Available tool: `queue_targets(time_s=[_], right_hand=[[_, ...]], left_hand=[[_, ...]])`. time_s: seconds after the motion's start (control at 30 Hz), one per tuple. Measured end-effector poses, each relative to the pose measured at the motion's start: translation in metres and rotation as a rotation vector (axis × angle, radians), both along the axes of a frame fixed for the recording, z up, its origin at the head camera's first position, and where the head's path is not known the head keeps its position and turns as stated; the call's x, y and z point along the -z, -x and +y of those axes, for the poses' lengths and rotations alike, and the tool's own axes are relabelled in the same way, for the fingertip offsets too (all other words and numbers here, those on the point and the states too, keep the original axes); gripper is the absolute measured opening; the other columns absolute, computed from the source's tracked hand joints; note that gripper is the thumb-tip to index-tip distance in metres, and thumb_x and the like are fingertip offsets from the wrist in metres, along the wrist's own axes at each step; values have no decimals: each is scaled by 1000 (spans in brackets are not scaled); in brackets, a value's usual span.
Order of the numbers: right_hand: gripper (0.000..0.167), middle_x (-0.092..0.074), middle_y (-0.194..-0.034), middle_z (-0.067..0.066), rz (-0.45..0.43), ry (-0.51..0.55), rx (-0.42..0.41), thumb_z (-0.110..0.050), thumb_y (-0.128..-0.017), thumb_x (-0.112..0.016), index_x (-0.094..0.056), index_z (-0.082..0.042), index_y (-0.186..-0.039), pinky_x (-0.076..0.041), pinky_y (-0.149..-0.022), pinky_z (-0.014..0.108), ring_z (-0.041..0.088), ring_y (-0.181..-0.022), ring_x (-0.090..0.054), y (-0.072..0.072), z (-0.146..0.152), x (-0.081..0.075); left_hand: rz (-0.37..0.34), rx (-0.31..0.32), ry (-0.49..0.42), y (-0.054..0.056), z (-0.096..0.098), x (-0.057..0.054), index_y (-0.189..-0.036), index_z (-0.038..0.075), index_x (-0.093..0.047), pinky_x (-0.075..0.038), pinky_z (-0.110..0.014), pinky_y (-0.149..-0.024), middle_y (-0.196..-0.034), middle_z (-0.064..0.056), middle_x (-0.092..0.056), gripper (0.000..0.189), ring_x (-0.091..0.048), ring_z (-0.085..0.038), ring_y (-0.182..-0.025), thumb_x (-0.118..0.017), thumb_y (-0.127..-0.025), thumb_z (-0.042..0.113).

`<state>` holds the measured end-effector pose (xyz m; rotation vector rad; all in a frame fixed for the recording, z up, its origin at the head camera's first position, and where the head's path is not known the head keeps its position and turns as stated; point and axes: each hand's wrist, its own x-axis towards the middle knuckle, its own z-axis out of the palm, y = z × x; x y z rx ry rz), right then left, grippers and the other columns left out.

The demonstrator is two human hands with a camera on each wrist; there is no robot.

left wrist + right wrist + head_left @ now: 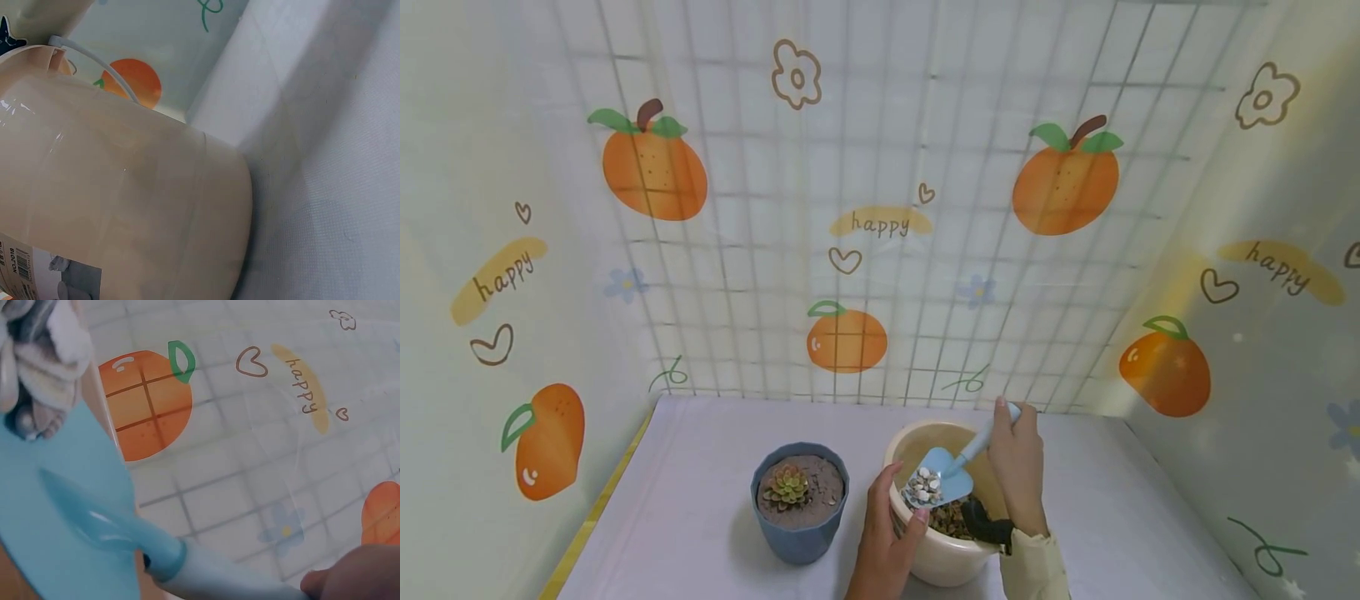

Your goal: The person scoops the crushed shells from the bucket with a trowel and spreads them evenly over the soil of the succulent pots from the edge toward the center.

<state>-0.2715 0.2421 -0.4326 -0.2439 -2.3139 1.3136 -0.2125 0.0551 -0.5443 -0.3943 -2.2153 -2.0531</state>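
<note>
By the curled fingers of a right hand, a pale-blue plastic trowel is being grasped at its handle, while white and grey pebbles are being carried on its blade above a round, glossy cream pot holding brown chips. That pot's left side is being gripped by the fingers of a left hand. On the white-covered table, a green-and-orange rosette succulent is being held in a faceted blue pot.
</note>
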Motion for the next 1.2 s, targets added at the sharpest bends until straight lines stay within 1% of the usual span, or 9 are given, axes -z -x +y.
queue_targets(time_s=[0.27, 0.4, 0.5, 0.53, 0.63, 0.77, 0.9, 1.03, 1.2], right_hand=[[66, -50, -78, 12, 3, 2, 8, -52, -112, -32, -44, 8, -135, -42, -54, 38, 25, -59, -48, 4, 3, 2], [69, -51, -75, 11, -14, 41, -12, -56, -111, -32, -43, 6, -138, -42, -51, 35, 23, -55, -47, 8, 5, -1], [69, -49, -70, 8, -14, 93, -51, -58, -110, -34, -42, 4, -139, -41, -47, 32, 20, -51, -45, 8, 6, -5], [69, -49, -69, 8, -11, 110, -64, -58, -110, -35, -42, 4, -139, -40, -47, 32, 20, -50, -45, 8, 5, -6], [65, -48, -71, 9, -2, 169, -103, -57, -110, -38, -42, 2, -139, -40, -48, 31, 18, -50, -43, 7, 0, -14], [62, -51, -75, 12, 6, 226, -153, -54, -110, -41, -42, -1, -142, -42, -50, 30, 17, -52, -44, 9, -12, -25], [57, -55, -74, 15, 25, 232, -210, -49, -112, -42, -42, 0, -141, -44, -51, 30, 18, -52, -49, 13, -27, -31], [53, -59, -71, 15, 29, 223, -237, -45, -112, -43, -44, 0, -140, -48, -49, 29, 20, -51, -55, 17, -42, -30], [49, -61, -71, 17, 40, 245, -273, -44, -112, -46, -47, -1, -134, -52, -47, 31, 28, -52, -59, 23, -62, -27]], left_hand=[[-28, 3, -6, 1, 0, -3, -163, 29, -28, -22, -70, -116, -164, -9, -27, 70, -22, -36, -153, -61, -104, 49], [-67, 30, -8, 3, -3, -9, -164, 33, -24, -25, -71, -114, -166, -11, -20, 74, -21, -39, -154, -62, -103, 53], [-101, 29, -16, 2, -8, -17, -164, 36, -20, -29, -71, -112, -168, -11, -17, 79, -22, -42, -153, -64, -101, 55], [-101, 21, -17, 2, -10, -19, -165, 36, -19, -30, -71, -112, -168, -11, -16, 81, -23, -42, -152, -65, -101, 55], [-50, -10, -14, -1, -17, -28, -166, 33, -18, -32, -69, -112, -168, -10, -17, 83, -24, -41, -152, -67, -101, 50], [55, -49, -11, -5, -29, -40, -167, 28, -16, -29, -68, -114, -169, -9, -16, 81, -21, -41, -153, -65, -104, 43], [87, -94, -45, -5, -44, -50, -166, 29, -17, -26, -66, -117, -169, -9, -16, 76, -17, -40, -154, -63, -106, 38], [109, -133, -57, -4, -61, -55, -166, 29, -18, -28, -64, -117, -169, -8, -18, 72, -18, -35, -155, -60, -108, 33], [164, -188, -33, 0, -85, -54, -167, 25, -16, -29, -64, -116, -170, -9, -17, 67, -21, -34, -154, -53, -112, 27]])
